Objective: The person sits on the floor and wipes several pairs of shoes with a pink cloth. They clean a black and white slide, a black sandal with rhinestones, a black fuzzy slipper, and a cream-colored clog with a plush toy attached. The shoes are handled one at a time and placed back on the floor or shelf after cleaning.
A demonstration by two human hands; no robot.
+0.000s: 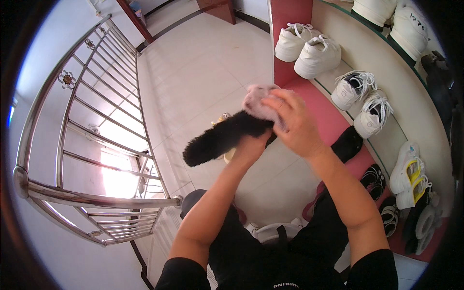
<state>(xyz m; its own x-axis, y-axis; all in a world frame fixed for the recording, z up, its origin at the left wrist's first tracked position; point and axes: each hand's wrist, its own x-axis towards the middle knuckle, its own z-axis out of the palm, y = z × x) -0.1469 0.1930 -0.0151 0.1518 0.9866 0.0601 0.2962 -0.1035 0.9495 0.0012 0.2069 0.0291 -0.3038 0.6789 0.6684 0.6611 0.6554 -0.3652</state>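
Note:
A black furry item, perhaps a plush slipper [224, 136], is held up in front of me over the tiled floor. My left hand [253, 145] grips it from below near its right end. My right hand [295, 125] holds a pale pink cloth [259, 101] against the upper right end of the furry item. Partly hidden behind the furry item, a yellowish thing [229, 156] shows on the floor. How the left fingers wrap around the item is hidden.
Glass shelves at the right hold white sneakers [319, 56] and laced shoes [353, 88]. Black sandals [373, 181] and a black shoe [348, 145] stand on the red bottom board [320, 108]. A metal stair railing [87, 195] runs along the left.

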